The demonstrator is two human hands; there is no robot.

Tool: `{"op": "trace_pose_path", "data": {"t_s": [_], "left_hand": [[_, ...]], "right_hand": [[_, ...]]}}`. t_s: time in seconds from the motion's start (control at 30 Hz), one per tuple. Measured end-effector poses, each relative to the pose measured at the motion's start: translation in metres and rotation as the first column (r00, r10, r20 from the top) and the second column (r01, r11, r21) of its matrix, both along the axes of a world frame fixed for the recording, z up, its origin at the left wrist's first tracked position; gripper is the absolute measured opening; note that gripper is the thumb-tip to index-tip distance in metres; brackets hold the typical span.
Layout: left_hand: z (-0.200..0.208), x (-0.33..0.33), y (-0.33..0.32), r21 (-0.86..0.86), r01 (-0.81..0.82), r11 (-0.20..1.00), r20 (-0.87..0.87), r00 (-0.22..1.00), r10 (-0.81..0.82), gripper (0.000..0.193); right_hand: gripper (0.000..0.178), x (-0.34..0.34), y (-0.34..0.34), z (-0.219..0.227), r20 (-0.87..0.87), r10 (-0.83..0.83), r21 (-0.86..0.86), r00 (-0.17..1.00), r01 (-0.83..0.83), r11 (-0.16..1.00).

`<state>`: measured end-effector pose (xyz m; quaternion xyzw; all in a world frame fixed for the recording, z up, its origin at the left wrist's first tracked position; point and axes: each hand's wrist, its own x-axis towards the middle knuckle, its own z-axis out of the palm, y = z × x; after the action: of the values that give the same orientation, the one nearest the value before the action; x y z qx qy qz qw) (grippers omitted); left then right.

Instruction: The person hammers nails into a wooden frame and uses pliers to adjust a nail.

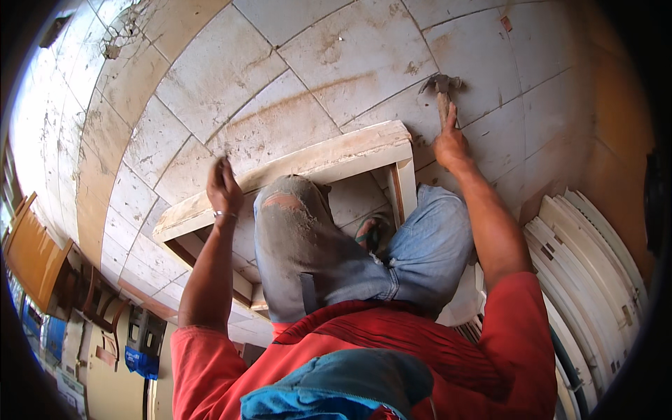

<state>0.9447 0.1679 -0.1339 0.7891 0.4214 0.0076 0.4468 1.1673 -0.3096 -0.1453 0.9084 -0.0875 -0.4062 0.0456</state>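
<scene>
In my right hand (451,145) is a claw hammer (443,96), gripped by its wooden handle, with its dark head pointing away from me over the floor. My left hand (224,187) is raised beside the long far rail of a pale wooden frame (336,152). Its fingers are drawn together; anything between them is too small to make out. The frame lies on the floor around my legs, its rail worn and stained along the top. One knee (287,199) in torn, dusty jeans leans by that rail.
Dirty light tiles (224,80) cover the floor, with a small reddish scrap (506,24) at the far right. Long white boards (581,273) are stacked at my right. On the left are wooden furniture pieces (42,259) and a blue packet (142,362).
</scene>
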Motion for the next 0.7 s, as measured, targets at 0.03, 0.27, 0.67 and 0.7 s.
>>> {"op": "trace_pose_path", "data": {"t_s": [0.03,0.27,0.67,0.7], "left_hand": [[-0.005,0.020,0.002,-0.054,-0.023,0.998,0.032,0.999,0.025,0.029],[0.037,0.221,-0.094,-0.475,0.229,0.850,0.328,0.942,-0.071,0.031],[0.011,0.230,-0.190,-0.774,0.372,0.512,0.247,0.923,-0.296,0.027],[0.009,0.232,-0.195,-0.757,0.391,0.524,0.244,0.912,-0.329,0.027]], "right_hand": [[0.105,0.002,-0.009,0.001,0.010,0.001,0.017,1.000,-0.001,1.000],[0.101,0.013,0.000,0.021,-0.031,-0.015,0.009,0.999,0.016,1.000],[0.098,0.012,0.002,0.021,0.024,0.058,0.083,0.998,-0.060,0.995],[0.096,0.013,0.004,0.024,-0.016,0.049,0.071,0.999,-0.048,0.996]]}}
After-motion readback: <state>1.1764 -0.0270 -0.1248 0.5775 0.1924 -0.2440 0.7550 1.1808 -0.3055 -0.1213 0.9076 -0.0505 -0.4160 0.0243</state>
